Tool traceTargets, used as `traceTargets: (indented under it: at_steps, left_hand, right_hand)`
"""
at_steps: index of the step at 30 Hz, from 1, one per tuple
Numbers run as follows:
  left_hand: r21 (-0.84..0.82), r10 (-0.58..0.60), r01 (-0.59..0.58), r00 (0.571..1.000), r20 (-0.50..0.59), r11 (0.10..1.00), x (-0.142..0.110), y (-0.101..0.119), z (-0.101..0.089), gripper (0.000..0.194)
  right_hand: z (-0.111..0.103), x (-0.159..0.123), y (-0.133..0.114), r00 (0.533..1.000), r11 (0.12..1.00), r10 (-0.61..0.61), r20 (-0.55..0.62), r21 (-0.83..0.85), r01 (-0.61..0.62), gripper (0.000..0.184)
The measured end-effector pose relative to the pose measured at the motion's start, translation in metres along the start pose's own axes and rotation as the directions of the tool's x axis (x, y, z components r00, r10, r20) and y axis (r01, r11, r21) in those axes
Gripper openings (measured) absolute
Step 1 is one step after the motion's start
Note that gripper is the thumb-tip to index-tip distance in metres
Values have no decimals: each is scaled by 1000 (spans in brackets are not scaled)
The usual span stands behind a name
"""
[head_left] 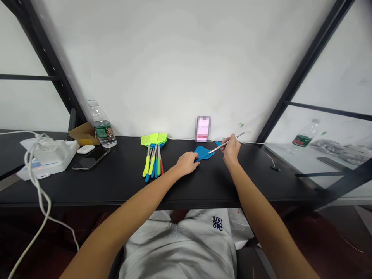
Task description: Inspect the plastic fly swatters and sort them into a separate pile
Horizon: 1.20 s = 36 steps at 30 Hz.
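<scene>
My left hand [188, 162] grips the near-left corner of a blue fly swatter head [204, 152] just above the black tabletop. A thin silver metal rod [215, 148] slants up to the right from this blue piece, with my right hand [231, 149] closed around it. The rod's far end sticks out past my right fingers. Another bit of blue [218, 143] shows beside my right hand, partly hidden by it. To the left lies a bunch of fly swatters [154, 139], with yellow-green and blue heads and yellow, green, blue and red handles.
Against the wall leans a phone with a blurred screen [202, 129]. At left are a water bottle [102, 126], a dark phone [91, 158], a white earbud case [86, 149], a cardboard box [83, 134] and a power strip [55, 155] with white cables. A small cable end [275, 168] lies at right.
</scene>
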<state>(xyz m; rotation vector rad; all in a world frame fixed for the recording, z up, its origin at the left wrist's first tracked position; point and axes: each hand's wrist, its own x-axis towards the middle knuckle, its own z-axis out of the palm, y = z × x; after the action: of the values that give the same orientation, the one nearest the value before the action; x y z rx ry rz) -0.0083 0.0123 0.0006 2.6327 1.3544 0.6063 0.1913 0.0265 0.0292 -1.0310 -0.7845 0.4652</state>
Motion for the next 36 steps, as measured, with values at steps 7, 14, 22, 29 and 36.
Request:
traceTargets:
  at_steps: [7,14,22,29,36]
  left_hand:
    - [-2,8,-8,1000,-9,1000,1,-1,1,14]
    - [-2,4,-4,1000,-14,1000,-1,1,0,17]
    - [-28,24,-26,998,-59,999,-2,4,1,21]
    - [-77,47,-58,989,-141,995,-4,8,-2,29]
    - [-37,-39,36,994,-104,999,-5,10,-4,30]
  right_hand:
    - [0,0,2,999,999,6,33,-44,-5,46]
    - [2,0,3,993,998,55,107,-40,-51,45]
    - [5,-5,14,926,984,117,358,-167,-59,47]
    - [8,-16,18,797,951,220,562,-306,-46,47]
    - [11,-19,29,696,890,292,656,-453,53,55]
